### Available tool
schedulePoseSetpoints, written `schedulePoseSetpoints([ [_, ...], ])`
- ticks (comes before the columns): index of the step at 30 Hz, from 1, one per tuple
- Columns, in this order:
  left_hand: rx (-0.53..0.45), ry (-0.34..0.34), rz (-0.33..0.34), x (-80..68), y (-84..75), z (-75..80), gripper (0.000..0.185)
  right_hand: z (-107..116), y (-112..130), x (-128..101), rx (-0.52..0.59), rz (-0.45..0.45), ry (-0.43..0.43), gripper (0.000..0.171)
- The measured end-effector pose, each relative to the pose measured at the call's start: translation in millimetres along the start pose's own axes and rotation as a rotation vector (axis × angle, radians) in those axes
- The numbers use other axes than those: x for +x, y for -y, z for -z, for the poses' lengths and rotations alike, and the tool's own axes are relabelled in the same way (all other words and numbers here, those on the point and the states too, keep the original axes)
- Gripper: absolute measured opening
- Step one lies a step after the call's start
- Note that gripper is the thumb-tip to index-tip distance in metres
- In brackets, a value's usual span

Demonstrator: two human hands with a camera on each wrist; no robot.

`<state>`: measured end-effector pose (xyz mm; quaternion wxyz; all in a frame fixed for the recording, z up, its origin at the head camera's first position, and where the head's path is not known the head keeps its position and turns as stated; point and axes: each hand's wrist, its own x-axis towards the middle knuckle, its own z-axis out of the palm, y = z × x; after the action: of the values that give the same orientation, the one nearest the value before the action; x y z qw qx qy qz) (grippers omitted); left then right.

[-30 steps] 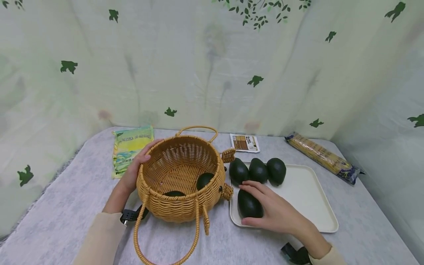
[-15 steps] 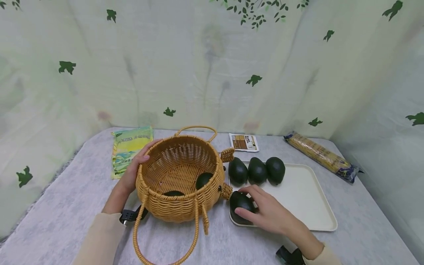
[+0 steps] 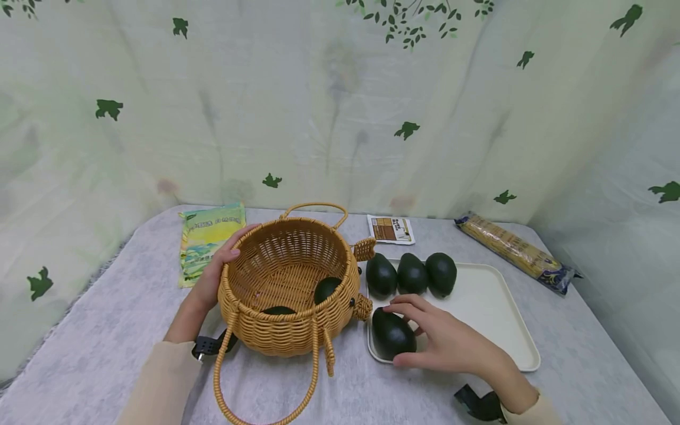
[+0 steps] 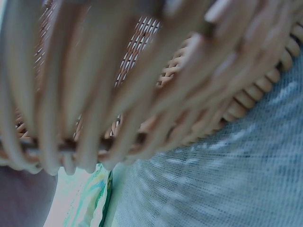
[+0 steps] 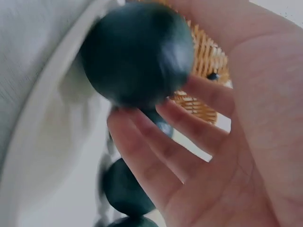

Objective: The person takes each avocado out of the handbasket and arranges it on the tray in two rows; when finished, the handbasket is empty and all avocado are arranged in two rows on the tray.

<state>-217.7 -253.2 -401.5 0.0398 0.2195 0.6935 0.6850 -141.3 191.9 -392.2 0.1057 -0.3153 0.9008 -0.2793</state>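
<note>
Two avocados lie in the wicker basket (image 3: 287, 283); beside it, four remain on the tray (image 3: 494, 319). The right hand (image 3: 446, 342) grasps the nearest avocado (image 3: 392, 334); the left hand (image 3: 212, 277) holds the basket's rim.

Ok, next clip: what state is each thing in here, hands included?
Wicker basket: upright, two avocados inside.
Left hand: holds the basket's rim.
Near avocado: on the tray's front corner, on its side.
Right hand: fingers curled round the near avocado.
Tray: flat, three more avocados in a row at the back.
</note>
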Motion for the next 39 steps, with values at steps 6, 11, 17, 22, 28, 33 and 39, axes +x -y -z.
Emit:
schedulePoseSetpoints([
  [6,0.001,0.001,0.003,-1.3,-0.4,-0.2,0.06,5.6,-5.3,-1.3,0.107,0.045,0.068,0.069],
  [11,0.001,-0.003,0.006,-2.5,-0.9,-0.2,0.06,3.5,-4.2,1.4,0.157,0.044,0.059,0.063],
  [17,-0.008,0.001,-0.004,-3.5,-1.0,-0.6,0.06,1.5,-2.2,3.9,0.118,0.006,0.029,0.066],
  [22,-0.004,0.002,-0.01,-1.5,-2.0,-1.1,0.06,2.5,-3.6,3.0,0.081,0.003,0.01,0.073],
  [28,0.004,-0.006,0.0,-0.3,-2.6,-1.5,0.06,5.1,-5.1,0.2,0.046,0.001,-0.017,0.079],
  [33,0.01,-0.011,0.007,-0.6,-2.1,-1.3,0.061,6.9,-4.7,-0.4,0.033,-0.011,-0.01,0.08],
  [39,0.007,-0.015,0.007,-0.1,-1.2,-0.7,0.062,9.5,-1.8,-0.9,0.033,0.014,-0.052,0.075],
])
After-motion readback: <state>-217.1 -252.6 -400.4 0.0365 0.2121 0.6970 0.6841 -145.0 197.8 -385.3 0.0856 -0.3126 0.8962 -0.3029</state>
